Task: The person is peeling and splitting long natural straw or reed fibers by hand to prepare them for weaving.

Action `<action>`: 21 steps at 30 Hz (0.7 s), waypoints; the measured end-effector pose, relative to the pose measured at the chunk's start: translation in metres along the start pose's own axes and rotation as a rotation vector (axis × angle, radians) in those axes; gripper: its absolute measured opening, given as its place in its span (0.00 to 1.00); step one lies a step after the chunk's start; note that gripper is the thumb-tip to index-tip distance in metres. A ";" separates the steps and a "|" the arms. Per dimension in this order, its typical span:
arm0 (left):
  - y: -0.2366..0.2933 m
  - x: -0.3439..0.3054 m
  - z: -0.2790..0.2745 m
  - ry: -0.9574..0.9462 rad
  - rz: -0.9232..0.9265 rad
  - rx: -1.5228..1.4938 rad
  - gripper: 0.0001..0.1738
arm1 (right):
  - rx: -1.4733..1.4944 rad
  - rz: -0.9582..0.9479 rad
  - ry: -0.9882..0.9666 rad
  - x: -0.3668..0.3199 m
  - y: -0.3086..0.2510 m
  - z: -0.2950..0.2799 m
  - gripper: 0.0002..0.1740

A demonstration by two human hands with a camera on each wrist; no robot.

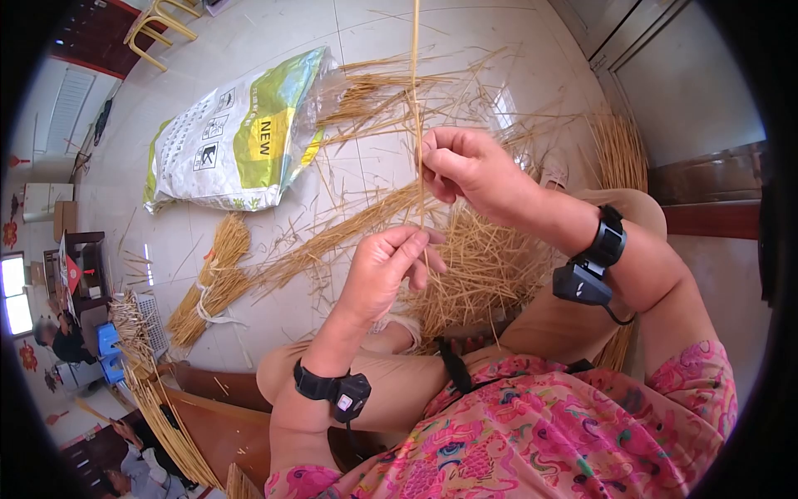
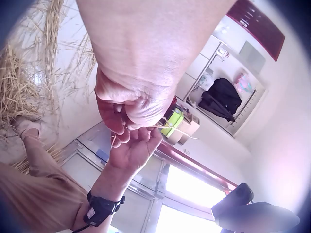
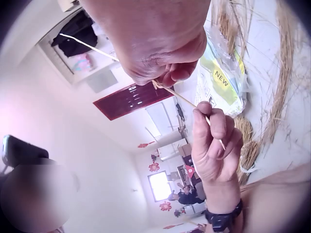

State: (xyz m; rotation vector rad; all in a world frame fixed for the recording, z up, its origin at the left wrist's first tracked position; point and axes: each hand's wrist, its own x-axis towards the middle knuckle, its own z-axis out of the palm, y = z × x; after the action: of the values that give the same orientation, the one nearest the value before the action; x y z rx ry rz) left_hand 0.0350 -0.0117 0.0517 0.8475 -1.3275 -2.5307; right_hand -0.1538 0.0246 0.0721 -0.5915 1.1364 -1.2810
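2 hands, 1 straw held btwn them over the floor (image 1: 374, 25). L hand (image 1: 384, 270), nearer, pinches the straw (image 1: 415, 100) by its near end, thumb on fingers; R hand (image 1: 470, 170), a bit farther & right, pinches it higher up. Straw runs past R hand to far edge of head view. 2 cams, 1 per wrist: L cam (image 1: 351, 397), R cam (image 1: 582, 284).

Beyond the hands, 1 loose pile (image 1: 482, 274) on floor, partly hidden by hands & R forearm; stalks too many to count. 1 tied bundle (image 1: 218, 279) at left, white tie round it. 1 sack (image 1: 229, 137) farther left, marked NEW, loose stalks just right of it. 1 upright bunch (image 1: 618, 154) far right. 1 yellow stool (image 1: 172, 27) far left.

L-wrist view: wrist hides L fingertips, but dark coat (image 2: 221, 99) & green box (image 2: 171, 124) show, neither seen in head view. R-wrist view has coat too, plus L hand's pinch unblocked.
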 end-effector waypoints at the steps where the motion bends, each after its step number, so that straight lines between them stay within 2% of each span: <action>1: 0.000 0.000 0.001 -0.004 0.000 -0.005 0.15 | 0.110 0.042 -0.015 0.000 0.002 0.001 0.09; 4: 0.001 -0.001 0.002 -0.008 0.009 -0.033 0.14 | 0.247 0.137 0.024 -0.004 0.000 0.007 0.10; 7: -0.001 0.002 0.001 -0.007 0.035 -0.089 0.13 | 0.320 0.145 0.071 -0.003 0.003 0.007 0.09; 10: -0.002 0.003 -0.003 -0.011 0.050 -0.129 0.13 | 0.342 0.131 0.034 -0.003 0.005 0.005 0.09; 13: -0.001 0.003 -0.004 -0.001 0.045 -0.132 0.13 | 0.202 0.045 0.050 -0.003 0.000 0.011 0.09; 16: -0.001 0.002 -0.003 0.021 0.049 -0.138 0.13 | -0.171 0.012 -0.051 -0.006 0.002 0.008 0.09; 21: -0.001 0.002 -0.005 -0.016 0.046 -0.156 0.13 | -0.177 0.051 -0.076 -0.012 0.009 0.014 0.08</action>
State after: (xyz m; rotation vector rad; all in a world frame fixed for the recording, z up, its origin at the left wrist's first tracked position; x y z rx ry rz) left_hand 0.0359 -0.0160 0.0480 0.7579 -1.1228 -2.5698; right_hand -0.1361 0.0345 0.0735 -0.7313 1.2016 -1.1124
